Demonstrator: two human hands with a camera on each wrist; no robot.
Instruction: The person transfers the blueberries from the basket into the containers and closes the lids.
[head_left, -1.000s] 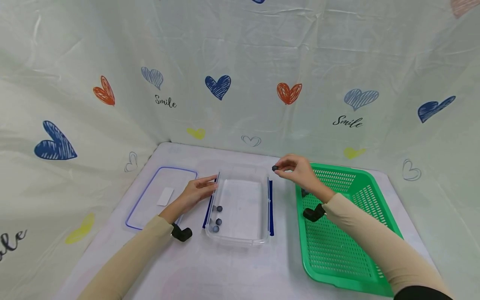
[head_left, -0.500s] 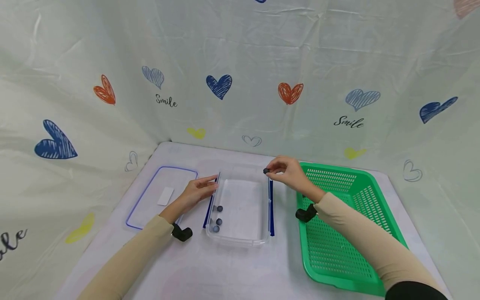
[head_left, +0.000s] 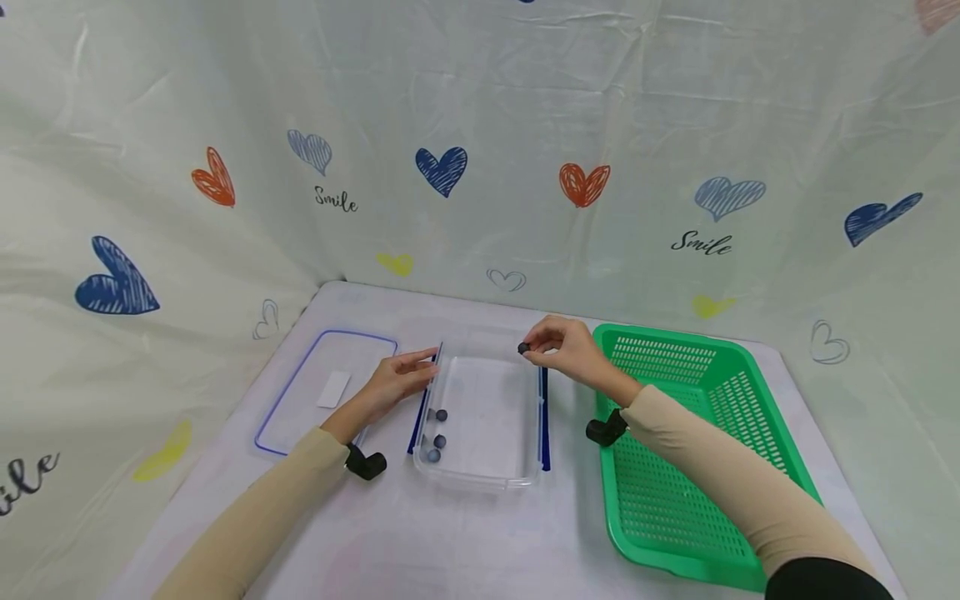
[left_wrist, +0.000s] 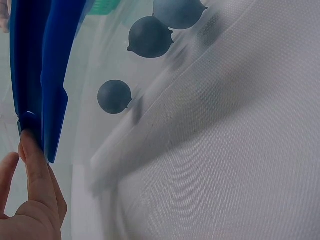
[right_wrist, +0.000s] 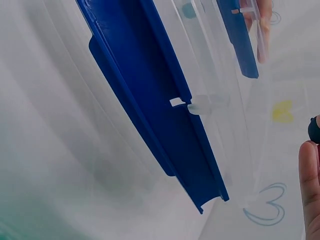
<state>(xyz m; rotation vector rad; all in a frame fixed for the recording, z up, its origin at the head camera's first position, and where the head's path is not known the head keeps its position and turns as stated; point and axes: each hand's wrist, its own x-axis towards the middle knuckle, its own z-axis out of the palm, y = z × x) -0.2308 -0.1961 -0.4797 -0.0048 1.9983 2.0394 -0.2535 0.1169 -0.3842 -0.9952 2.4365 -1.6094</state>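
In the head view, my right hand (head_left: pixel 567 350) pinches a small dark ball (head_left: pixel 523 347) between thumb and fingertips, over the far right corner of a clear plastic box (head_left: pixel 480 482). In the right wrist view the held ball (right_wrist: pixel 314 131) shows at the right edge, partly cut off. My left hand (head_left: pixel 393 382) touches the box's left rim with fairly straight fingers, beside a blue clip flap (left_wrist: pixel 42 75) hanging down. Inside the box, along its left wall, lie several dark blue-grey balls, one nearest the hand (left_wrist: pixel 114 97), with tiny nubs.
A green slotted basket (head_left: pixel 617 500) stands right of the box, under my right forearm. To the left lies a clear lid with a blue seal (head_left: pixel 300 367) and a white rectangle (head_left: pixel 333 389) on it. Behind the table hangs a heart-patterned curtain (head_left: pixel 510 225).
My right hand has moved left and slightly down with the ball, from beside the basket to above the box's far right corner. The left hand stays at the left rim.
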